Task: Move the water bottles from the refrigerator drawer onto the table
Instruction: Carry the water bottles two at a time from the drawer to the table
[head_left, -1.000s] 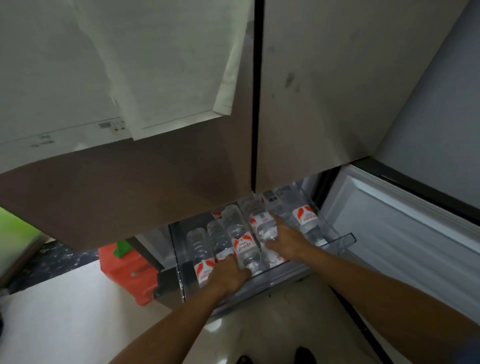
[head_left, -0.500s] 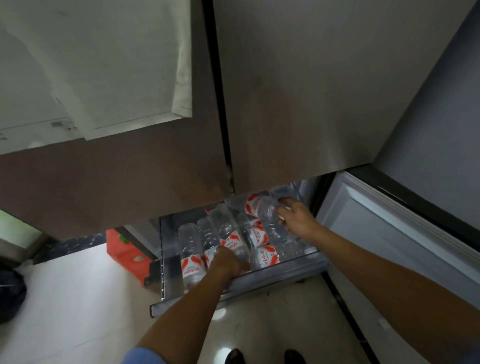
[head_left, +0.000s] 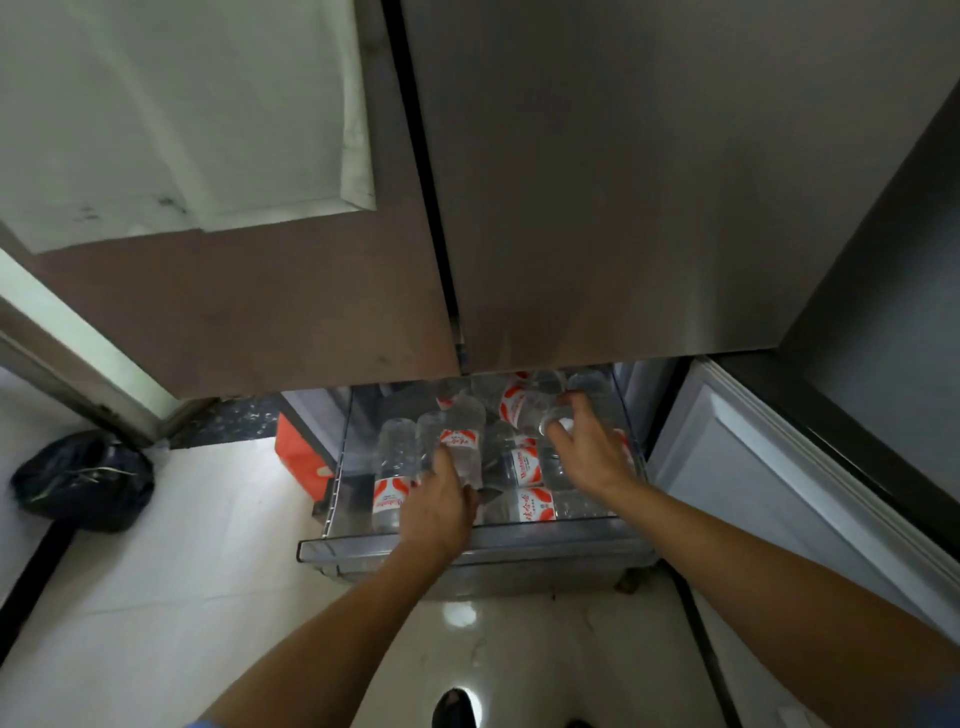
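The clear refrigerator drawer (head_left: 467, 545) is pulled out below the closed upper doors and holds several clear water bottles with red-and-white labels. My left hand (head_left: 439, 501) is wrapped around the lower end of one bottle (head_left: 462, 441) in the drawer's middle. My right hand (head_left: 587, 452) grips the neck of a second bottle (head_left: 524, 408) near the white cap, at the drawer's right rear, and this bottle is tilted up above the others. More bottles (head_left: 535, 506) lie on their sides under and between my hands. The table is out of view.
The two grey upper fridge doors (head_left: 571, 182) overhang the drawer's rear. An open white lower door (head_left: 753, 467) stands to the right. An orange box (head_left: 298, 452) sits left of the drawer, and a black bag (head_left: 85, 480) lies on the pale floor at far left.
My view has shifted so the drawer sits more central. My right hand has moved to the rear right and lifted a bottle by its neck. My left hand stays on a middle bottle.
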